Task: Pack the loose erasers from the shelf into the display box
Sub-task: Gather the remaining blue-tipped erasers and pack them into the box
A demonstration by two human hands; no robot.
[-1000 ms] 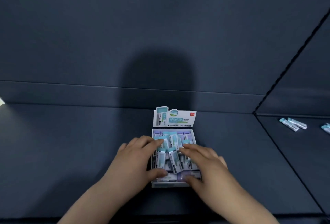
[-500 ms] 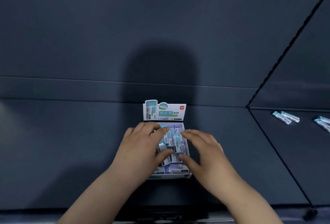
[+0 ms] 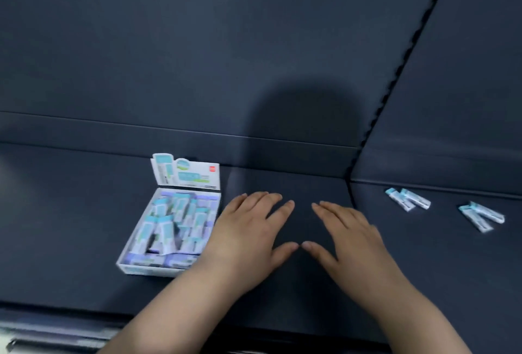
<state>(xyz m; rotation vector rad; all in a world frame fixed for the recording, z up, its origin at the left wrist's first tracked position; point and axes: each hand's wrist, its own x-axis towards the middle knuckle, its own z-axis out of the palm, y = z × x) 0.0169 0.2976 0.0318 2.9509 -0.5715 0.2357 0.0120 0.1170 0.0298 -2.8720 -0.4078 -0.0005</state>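
Observation:
The white display box (image 3: pixel 141 267) stands on the dark shelf at the left, its printed flap upright at the back. Several teal-and-white wrapped erasers (image 3: pixel 175 223) lie jumbled inside it. My left hand (image 3: pixel 248 238) hovers just right of the box with fingers spread, holding nothing. My right hand (image 3: pixel 350 238) is beside it, palm down, fingers straight and empty. Far right on the neighbouring shelf panel lie two pairs of loose erasers: one pair (image 3: pixel 408 199) nearer, another pair (image 3: pixel 481 216) further right.
A dark seam (image 3: pixel 351 192) divides the shelf into two panels right of my hands. The shelf's back wall (image 3: pixel 197 71) rises behind the box. A metal front rail (image 3: pixel 42 336) runs along the lower left edge.
Both hands have left the box and moved right over bare shelf, fingers now spread. The view has swung right, so the box sits at the left and the loose erasers show closer.

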